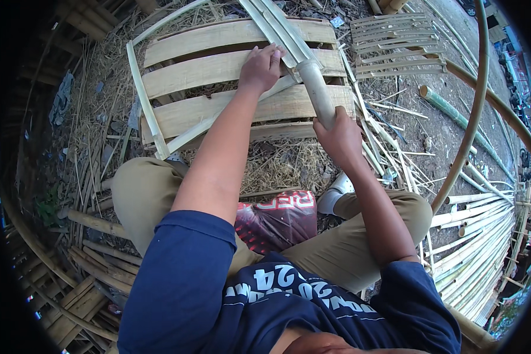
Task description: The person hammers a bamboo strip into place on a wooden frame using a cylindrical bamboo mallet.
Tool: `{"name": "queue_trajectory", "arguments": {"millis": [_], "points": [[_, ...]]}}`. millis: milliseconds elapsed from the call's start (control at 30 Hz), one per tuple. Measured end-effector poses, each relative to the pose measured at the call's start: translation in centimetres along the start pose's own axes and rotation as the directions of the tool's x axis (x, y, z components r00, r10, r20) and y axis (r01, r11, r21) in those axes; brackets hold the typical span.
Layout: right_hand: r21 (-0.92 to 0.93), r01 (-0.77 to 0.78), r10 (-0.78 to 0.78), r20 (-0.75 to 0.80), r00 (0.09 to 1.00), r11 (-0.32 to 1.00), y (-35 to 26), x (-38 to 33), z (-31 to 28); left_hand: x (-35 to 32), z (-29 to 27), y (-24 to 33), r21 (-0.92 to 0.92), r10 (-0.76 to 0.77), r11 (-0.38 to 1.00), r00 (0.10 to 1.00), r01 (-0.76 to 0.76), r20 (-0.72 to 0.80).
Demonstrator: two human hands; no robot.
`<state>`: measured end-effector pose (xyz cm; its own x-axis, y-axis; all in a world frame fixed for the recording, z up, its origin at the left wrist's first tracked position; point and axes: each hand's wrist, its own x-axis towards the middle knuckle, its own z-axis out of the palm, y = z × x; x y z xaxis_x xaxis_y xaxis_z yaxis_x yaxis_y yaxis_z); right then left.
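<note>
Pale cylindrical tube [317,91] clasped at near end by right hand [341,137], grooved pale-green bamboo length [282,29] touched by left hand [261,68], hold unclear, long axes pointed forward-left

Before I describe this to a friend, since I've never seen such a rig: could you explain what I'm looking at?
There is no machine here: a person works with two bare hands. The single picture comes from a wide fisheye camera worn on the head and looking down, so straight edges bend near the rim, and the forearms reach up from below. Its left is the person's left.

Beyond the crossed legs is a low platform of wooden slats. Long, pale split strips lie across it. The right hand grips the near end of a thick, pale rod, which meets the strips; how they join is unclear. The left hand is at the strips' left edge. More cut poles lie on the right.
</note>
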<state>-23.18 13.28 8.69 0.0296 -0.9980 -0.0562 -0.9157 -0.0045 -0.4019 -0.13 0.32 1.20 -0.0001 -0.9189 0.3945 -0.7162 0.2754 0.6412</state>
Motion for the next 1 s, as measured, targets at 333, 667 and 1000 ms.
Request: {"name": "queue_trajectory", "arguments": {"millis": [333,667,1000], "points": [[0.122,-0.045,0.04,0.046,0.998,0.991,-0.1,-0.2,0.6,-0.3,-0.1,-0.4,-0.002,-0.033,0.999,0.999,0.033,0.023],[0.134,0.002,-0.016,0.106,0.994,0.991,-2.8,-0.8,1.3,0.0,0.4,-2.5,0.0,-0.023,1.0,0.999,0.023,-0.036],[0.774,-0.36,0.456,0.104,0.884,0.52,-0.4,0.6,2.4,0.2,0.8,-1.0,-0.031,-0.041,0.999,0.999,0.041,0.011]]}}
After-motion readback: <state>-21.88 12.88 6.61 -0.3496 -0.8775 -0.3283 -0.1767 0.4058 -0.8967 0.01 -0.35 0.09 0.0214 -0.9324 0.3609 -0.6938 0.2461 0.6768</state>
